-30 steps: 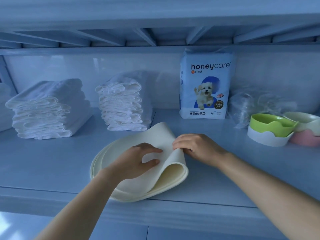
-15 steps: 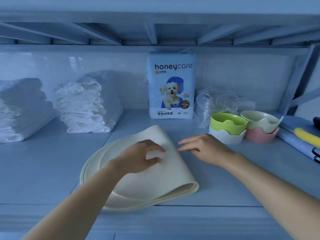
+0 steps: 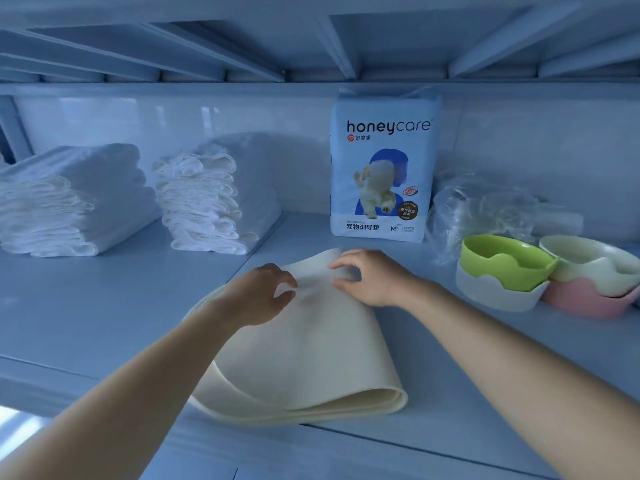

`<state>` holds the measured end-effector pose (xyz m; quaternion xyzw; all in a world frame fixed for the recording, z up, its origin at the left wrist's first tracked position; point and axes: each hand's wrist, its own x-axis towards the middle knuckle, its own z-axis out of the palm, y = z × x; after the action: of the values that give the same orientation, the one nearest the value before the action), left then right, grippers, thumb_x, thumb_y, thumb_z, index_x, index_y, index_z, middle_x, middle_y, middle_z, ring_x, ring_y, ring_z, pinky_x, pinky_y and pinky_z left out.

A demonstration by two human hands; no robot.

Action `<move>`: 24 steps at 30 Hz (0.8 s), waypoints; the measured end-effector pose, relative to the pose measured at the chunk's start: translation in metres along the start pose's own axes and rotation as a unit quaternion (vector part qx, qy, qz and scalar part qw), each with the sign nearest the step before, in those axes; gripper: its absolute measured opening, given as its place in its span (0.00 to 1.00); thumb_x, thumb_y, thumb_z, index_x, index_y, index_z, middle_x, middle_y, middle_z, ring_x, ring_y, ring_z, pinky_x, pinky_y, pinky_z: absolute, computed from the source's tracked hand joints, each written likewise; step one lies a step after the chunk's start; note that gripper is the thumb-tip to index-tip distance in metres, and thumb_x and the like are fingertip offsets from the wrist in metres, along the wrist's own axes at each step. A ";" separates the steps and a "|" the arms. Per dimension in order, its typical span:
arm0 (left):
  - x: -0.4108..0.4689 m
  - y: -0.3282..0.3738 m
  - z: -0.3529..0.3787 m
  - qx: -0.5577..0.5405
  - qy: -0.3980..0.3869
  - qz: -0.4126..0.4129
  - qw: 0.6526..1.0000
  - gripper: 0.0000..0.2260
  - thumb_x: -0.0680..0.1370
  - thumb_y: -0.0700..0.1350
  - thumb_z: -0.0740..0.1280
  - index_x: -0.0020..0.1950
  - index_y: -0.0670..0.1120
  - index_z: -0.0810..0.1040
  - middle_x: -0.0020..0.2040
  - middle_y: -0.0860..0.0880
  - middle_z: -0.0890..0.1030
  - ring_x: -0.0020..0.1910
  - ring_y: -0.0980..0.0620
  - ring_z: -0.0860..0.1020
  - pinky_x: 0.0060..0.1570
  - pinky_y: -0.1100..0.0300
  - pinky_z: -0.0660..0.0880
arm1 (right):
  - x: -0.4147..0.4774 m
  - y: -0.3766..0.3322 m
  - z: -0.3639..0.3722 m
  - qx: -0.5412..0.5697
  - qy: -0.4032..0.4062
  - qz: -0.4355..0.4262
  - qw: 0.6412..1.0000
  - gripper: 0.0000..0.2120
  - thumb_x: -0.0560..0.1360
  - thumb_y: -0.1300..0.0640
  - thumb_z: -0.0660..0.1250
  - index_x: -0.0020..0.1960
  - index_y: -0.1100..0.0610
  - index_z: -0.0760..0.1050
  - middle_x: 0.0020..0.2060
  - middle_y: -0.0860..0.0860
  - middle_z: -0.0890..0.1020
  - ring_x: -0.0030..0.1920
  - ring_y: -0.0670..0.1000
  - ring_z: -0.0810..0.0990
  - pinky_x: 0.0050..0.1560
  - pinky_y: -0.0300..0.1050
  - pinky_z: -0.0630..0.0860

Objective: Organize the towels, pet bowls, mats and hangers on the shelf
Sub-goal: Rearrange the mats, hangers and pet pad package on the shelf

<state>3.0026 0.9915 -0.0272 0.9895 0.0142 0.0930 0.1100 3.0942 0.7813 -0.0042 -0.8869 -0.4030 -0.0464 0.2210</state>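
Note:
Cream round mats [image 3: 304, 362], folded over on themselves, lie at the front of the shelf [image 3: 104, 306]. My left hand [image 3: 263, 296] sits on the folded top layer, thumb and curled fingers pinching it. My right hand [image 3: 374, 278] pinches the same layer at its far edge, close beside the left. Two stacks of white folded towels [image 3: 69, 202] [image 3: 207, 202] stand at the back left. At the right a green pet bowl [image 3: 505, 261] nests in a white one, and a pale bowl [image 3: 588, 258] in a pink one [image 3: 585, 299]. No hangers are in view.
A blue "honeycare" pet pad pack [image 3: 381, 168] stands upright at the back, just behind my hands. A crumpled clear plastic bag [image 3: 485, 206] lies between it and the bowls. The upper shelf's ribs hang low overhead. The mats overhang the shelf's front edge slightly.
The fold of the mats has flattened down. My right hand, lying flat beside the mat half a second ago, has moved onto its far edge and curled its fingers. The left hand stayed on top.

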 end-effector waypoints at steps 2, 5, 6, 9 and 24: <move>0.008 -0.008 0.001 0.001 -0.009 0.003 1.000 0.11 0.79 0.53 0.59 0.60 0.59 0.75 0.61 0.54 0.73 0.57 0.52 0.73 0.58 0.51 0.72 | 0.009 0.001 0.007 -0.001 -0.013 0.016 1.000 0.19 0.74 0.47 0.66 0.64 0.48 0.73 0.67 0.46 0.71 0.67 0.45 0.67 0.61 0.35 0.60; 0.023 -0.014 0.001 -0.004 -0.010 0.013 1.000 0.11 0.79 0.51 0.59 0.59 0.57 0.75 0.60 0.52 0.73 0.56 0.50 0.74 0.57 0.50 0.72 | 0.022 0.001 0.015 -0.003 -0.028 0.032 0.999 0.21 0.74 0.46 0.67 0.65 0.49 0.72 0.68 0.46 0.69 0.67 0.45 0.67 0.64 0.37 0.61; 0.029 -0.015 0.002 -0.006 -0.008 0.017 1.000 0.10 0.79 0.51 0.59 0.59 0.56 0.75 0.60 0.51 0.74 0.56 0.50 0.74 0.57 0.50 0.72 | 0.026 0.001 0.018 -0.006 -0.035 0.039 0.999 0.22 0.73 0.45 0.67 0.66 0.49 0.71 0.69 0.46 0.67 0.69 0.45 0.65 0.66 0.37 0.59; 0.042 -0.019 0.007 -0.015 -0.010 0.016 1.000 0.10 0.79 0.52 0.59 0.59 0.55 0.73 0.60 0.50 0.73 0.54 0.48 0.74 0.55 0.51 0.73 | 0.036 0.003 0.024 -0.027 -0.075 0.074 0.994 0.29 0.73 0.41 0.65 0.71 0.47 0.64 0.74 0.48 0.58 0.74 0.46 0.53 0.72 0.43 0.53; 0.087 -0.043 0.013 -0.051 -0.044 -0.010 0.998 0.23 0.74 0.59 0.66 0.61 0.46 0.73 0.59 0.49 0.76 0.57 0.46 0.74 0.48 0.58 0.70 | 0.030 0.005 0.053 -0.113 -0.096 0.077 0.986 0.27 0.79 0.39 0.50 0.75 0.43 0.50 0.76 0.43 0.41 0.74 0.46 0.36 0.75 0.48 0.46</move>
<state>3.0904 1.0352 -0.0336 0.9856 0.0141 0.0489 0.1614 3.1129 0.8215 -0.0457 -0.9348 -0.3451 0.0110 0.0829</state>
